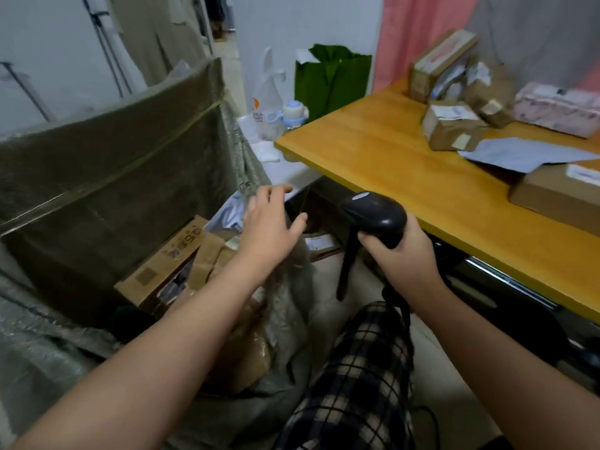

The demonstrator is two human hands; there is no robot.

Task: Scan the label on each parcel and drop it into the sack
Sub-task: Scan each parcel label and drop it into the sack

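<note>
— Down on the left, what fills the view?
— The sack point(97, 196), green-grey and woven, its mouth gaping wide; just to its right stands the yellow table point(373, 164).
— And the parcels?
— Several lie well back on the table; a flat brown box point(558, 193) at the right edge, a grey mailer point(519, 154) behind it, a small box point(451, 125) further back; inside the sack a printed cardboard box point(162, 264) leans tilted, its long axis running from lower left up to the right; a pale mailer point(227, 216) lies just beyond its upper end.
— The hands?
— The left hand point(269, 225) hovers over the sack's mouth, fingers straight and spread, holding nothing; whether it touches the sack's rim I cannot tell; the right hand point(402, 254) is curled round the handle of a black scanner point(373, 216), between the sack and the table's edge.
— Which way does the scanner point?
— Its head points left, towards the left hand; the handle runs down into the fist.
</note>
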